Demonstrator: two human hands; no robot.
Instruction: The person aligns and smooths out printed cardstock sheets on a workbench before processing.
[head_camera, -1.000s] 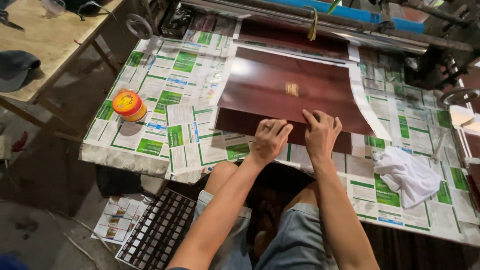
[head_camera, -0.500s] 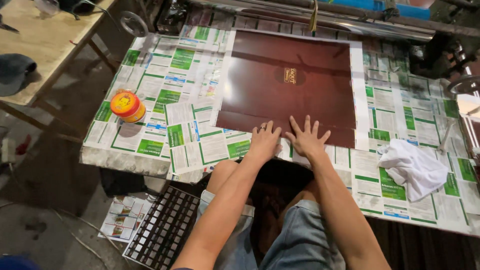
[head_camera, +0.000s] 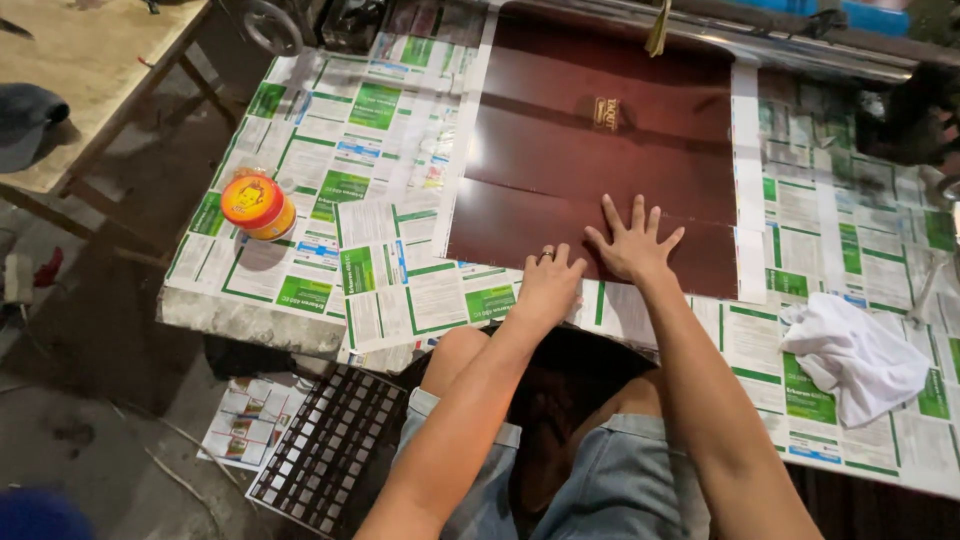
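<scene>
Dark red sheet (head_camera: 600, 150) lies flat on the newspaper-covered table (head_camera: 400, 130), glossy, with a small gold emblem (head_camera: 606, 113) near its middle and a faint crease line running across it. Far edge of the sheet sits under a metal bar (head_camera: 800, 50) at the back of the table.

Right hand (head_camera: 632, 240) is pressed flat on the sheet near its front edge, fingers spread wide, palm down, holding nothing. Left hand (head_camera: 548, 285) sits just beside it at the front edge of the sheet, fingers bent and close together, fingertips on the sheet's edge, heel of the hand over the newspaper; a ring shows on one finger. It grips nothing that can be seen. The two hands are near each other, not touching.

Orange and yellow tin (head_camera: 257, 205) stands on the newspaper well to the left of the hands. White cloth (head_camera: 855, 360) lies crumpled on the table to the right, apart from the sheet. The person's knees in denim shorts (head_camera: 600, 480) show below the table edge. Dark grid tray (head_camera: 325, 450) lies on the floor at the left of the legs. Wooden bench (head_camera: 80, 60) stands at far left with a grey cap (head_camera: 25, 120) on it.
</scene>
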